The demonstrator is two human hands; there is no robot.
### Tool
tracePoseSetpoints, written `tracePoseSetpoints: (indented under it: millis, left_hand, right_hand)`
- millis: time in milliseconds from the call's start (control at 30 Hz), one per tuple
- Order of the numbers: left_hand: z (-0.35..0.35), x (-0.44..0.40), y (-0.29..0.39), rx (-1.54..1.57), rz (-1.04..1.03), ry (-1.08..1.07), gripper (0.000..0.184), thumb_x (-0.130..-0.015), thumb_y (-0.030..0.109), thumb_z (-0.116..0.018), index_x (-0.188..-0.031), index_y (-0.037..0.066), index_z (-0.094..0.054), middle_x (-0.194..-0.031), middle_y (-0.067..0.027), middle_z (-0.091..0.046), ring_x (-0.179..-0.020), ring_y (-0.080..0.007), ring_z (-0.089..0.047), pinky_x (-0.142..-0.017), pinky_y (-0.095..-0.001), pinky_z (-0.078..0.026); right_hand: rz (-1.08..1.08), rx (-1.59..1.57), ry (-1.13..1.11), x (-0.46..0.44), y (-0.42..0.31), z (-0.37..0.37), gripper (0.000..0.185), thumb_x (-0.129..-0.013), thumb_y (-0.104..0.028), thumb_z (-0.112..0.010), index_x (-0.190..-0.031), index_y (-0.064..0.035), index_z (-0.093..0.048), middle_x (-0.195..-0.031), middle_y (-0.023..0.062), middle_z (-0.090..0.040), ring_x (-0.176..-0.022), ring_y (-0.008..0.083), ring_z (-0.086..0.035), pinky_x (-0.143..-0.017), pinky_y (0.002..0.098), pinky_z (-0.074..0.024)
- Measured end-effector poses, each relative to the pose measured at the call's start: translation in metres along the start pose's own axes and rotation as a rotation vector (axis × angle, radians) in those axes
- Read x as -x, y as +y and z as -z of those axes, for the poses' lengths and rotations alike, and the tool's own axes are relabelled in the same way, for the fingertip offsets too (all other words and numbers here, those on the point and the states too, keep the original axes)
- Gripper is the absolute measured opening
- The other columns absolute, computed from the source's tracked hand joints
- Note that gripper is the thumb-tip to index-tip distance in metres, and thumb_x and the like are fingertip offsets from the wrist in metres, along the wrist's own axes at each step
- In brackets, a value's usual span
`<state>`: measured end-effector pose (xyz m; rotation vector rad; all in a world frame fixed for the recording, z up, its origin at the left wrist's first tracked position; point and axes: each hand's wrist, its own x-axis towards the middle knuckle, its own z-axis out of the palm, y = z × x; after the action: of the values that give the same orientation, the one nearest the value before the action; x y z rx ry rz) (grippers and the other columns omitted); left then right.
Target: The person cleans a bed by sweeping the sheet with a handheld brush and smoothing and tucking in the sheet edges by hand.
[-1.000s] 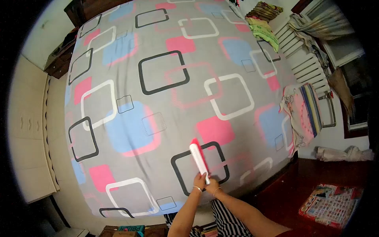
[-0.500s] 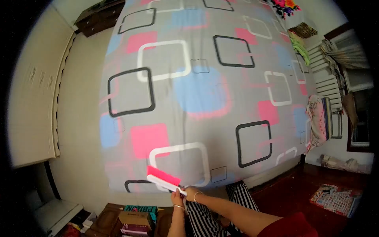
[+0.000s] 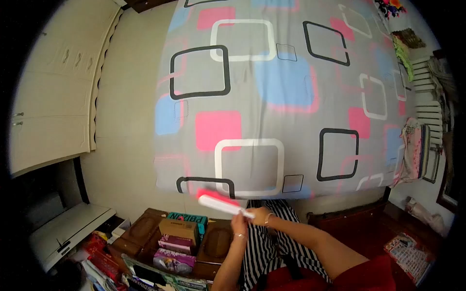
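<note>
A bed brush with a white back and pink bristles is held low in the view, just beyond the near edge of the bed. Its head points left, bristles facing the patterned grey bedsheet. My right hand is closed around the handle end. My left hand grips close beside it, where the handle meets the head. The fingers of both hands are partly hidden. Whether the bristles touch the sheet's edge I cannot tell.
At lower left, boxes sit on a brown wooden cabinet. White wardrobes line the left wall. Folded bedding lies at the bed's right side, near a radiator. A printed sheet lies at lower right.
The view has shifted, so the bed appears higher and further right. The brush has moved back from over the sheet to about its near edge, still in both hands.
</note>
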<state>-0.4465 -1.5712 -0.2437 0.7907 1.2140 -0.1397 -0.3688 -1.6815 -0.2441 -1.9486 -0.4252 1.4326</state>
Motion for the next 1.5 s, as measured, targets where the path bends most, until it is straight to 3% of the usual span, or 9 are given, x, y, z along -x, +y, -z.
tracePoseSetpoints:
  millis: [233, 400, 500, 533, 600, 1100, 1300, 1367, 1500]
  left_hand:
    - [-0.121, -0.014, -0.142, -0.66, -0.077, -0.529, 0.03, -0.09, 0.025, -0.051, -0.106, 0.0, -0.053, -0.096, -0.0119, -0.061, -0.085, -0.0216, -0.058, -0.077, -0.0345, -0.045]
    - [-0.178, 0.012, -0.13, -1.198, 0.047, -0.647, 0.029, -0.088, 0.026, -0.053, -0.101, 0.0, -0.054, -0.094, -0.0138, -0.063, -0.083, -0.0265, -0.06, -0.072, -0.0376, -0.046]
    - [-0.146, -0.011, -0.143, -1.208, 0.049, -0.581, 0.025, -0.088, 0.025, -0.054, -0.095, 0.0, -0.053, -0.089, -0.0123, -0.064, -0.079, -0.0229, -0.061, -0.069, -0.035, -0.047]
    - [-0.13, -0.019, -0.143, -1.097, 0.074, -0.558, 0.025, -0.088, 0.024, -0.055, -0.095, 0.0, -0.053, -0.088, -0.0115, -0.064, -0.079, -0.0207, -0.061, -0.069, -0.0332, -0.048]
    - [-0.096, -0.037, -0.136, -0.905, 0.096, -0.529, 0.023, -0.088, 0.019, -0.056, -0.096, -0.002, -0.053, -0.085, -0.0095, -0.064, -0.077, -0.0158, -0.061, -0.069, -0.0288, -0.048]
    - [0.151, -0.114, 0.156, -0.103, 0.044, 0.045, 0.02, -0.088, 0.018, -0.056, -0.096, 0.0, -0.053, -0.083, -0.0118, -0.062, -0.071, -0.0202, -0.059, -0.064, -0.0326, -0.05]
    - [0.171, -0.123, 0.228, -0.26, -0.114, 0.064, 0.017, -0.088, 0.018, -0.056, -0.088, 0.001, -0.056, -0.076, -0.0083, -0.061, -0.067, -0.0173, -0.057, -0.061, -0.0304, -0.049]
    - [0.148, -0.123, 0.227, -0.444, -0.181, -0.148, 0.015, -0.088, 0.017, -0.055, -0.09, 0.002, -0.056, -0.077, -0.0064, -0.061, -0.067, -0.0143, -0.057, -0.06, -0.0275, -0.047]
    - [0.028, -0.097, 0.212, -0.942, -0.317, -0.327, 0.016, -0.086, 0.016, -0.056, -0.091, 0.001, -0.055, -0.078, -0.0052, -0.061, -0.068, -0.012, -0.055, -0.061, -0.0254, -0.044]
  right_hand:
    - [-0.252, -0.145, 0.609, 0.103, 0.138, 0.008, 0.038, -0.075, -0.027, -0.063, -0.106, -0.0066, -0.058, -0.085, 0.0166, -0.064, -0.075, 0.0292, -0.063, -0.066, 0.0376, -0.0494]
    - [-0.362, -0.934, 0.936, 0.107, 0.22, -0.052, 0.034, -0.086, -0.031, -0.055, -0.095, 0.0021, -0.058, -0.069, 0.013, -0.061, -0.059, 0.0208, -0.058, -0.051, 0.0328, -0.0444]
    - [-0.63, -0.946, 0.614, 0.106, 0.16, -0.025, 0.027, -0.085, -0.026, -0.056, -0.088, 0.001, -0.058, -0.066, 0.0123, -0.061, -0.057, 0.0234, -0.058, -0.049, 0.0351, -0.0442]
    - [-0.485, -0.542, 0.636, 0.092, 0.162, -0.036, 0.027, -0.082, -0.027, -0.059, -0.083, 0.0002, -0.059, -0.067, 0.014, -0.062, -0.06, 0.0253, -0.061, -0.053, 0.037, -0.0464]
    - [-0.442, -0.659, 0.618, 0.066, 0.151, -0.054, 0.029, -0.08, -0.029, -0.06, -0.082, -0.0002, -0.059, -0.068, 0.0152, -0.062, -0.064, 0.0269, -0.062, -0.055, 0.0386, -0.0471]
    - [-0.423, -0.225, -0.16, -0.167, -0.169, -0.081, 0.034, -0.069, -0.026, -0.062, -0.093, -0.0017, -0.064, -0.087, 0.0218, -0.064, -0.082, 0.0322, -0.063, -0.073, 0.0389, -0.0489]
    - [-0.269, -0.412, 0.077, -0.193, -0.224, -0.107, 0.038, -0.072, -0.024, -0.061, -0.107, -0.0073, -0.059, -0.087, 0.0205, -0.063, -0.08, 0.0323, -0.062, -0.072, 0.0389, -0.0486]
    - [-0.044, -0.382, 0.346, -0.182, -0.209, -0.1, 0.042, -0.072, -0.024, -0.064, -0.108, -0.0041, -0.056, -0.094, 0.0212, -0.062, -0.088, 0.0362, -0.06, -0.077, 0.04, -0.0469]
    - [-0.174, -0.498, 0.717, -0.133, -0.162, -0.043, 0.045, -0.074, -0.025, -0.064, -0.112, -0.0037, -0.053, -0.096, 0.022, -0.061, -0.089, 0.0374, -0.058, -0.079, 0.041, -0.046]
